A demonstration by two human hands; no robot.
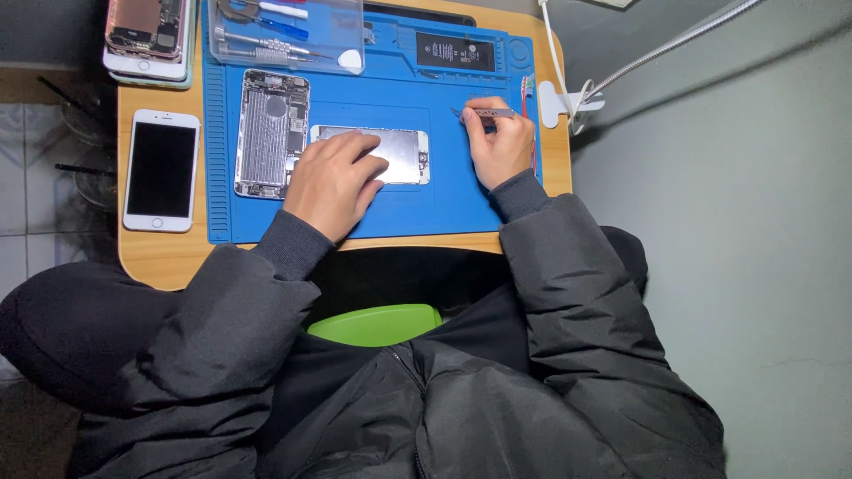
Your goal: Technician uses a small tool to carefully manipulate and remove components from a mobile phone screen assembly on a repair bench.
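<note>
Screen panel (390, 155), detached and lying back-up on the blue mat (444, 204), sits under the left hand (333, 182), whose flat, spread fingers press it down. Beside it, the right hand (501, 146) pinches grey tweezers (484, 113), tips hovering over the mat. Judging by this, small-part work is under way. Further off lies the opened phone body (271, 133).

What I count on the table

I see two hands (335, 182), one pair of tweezers (484, 113), one blue mat (444, 204), one whole white phone (161, 170), two opened phone parts (271, 133) and one clear box (337, 27).
</note>
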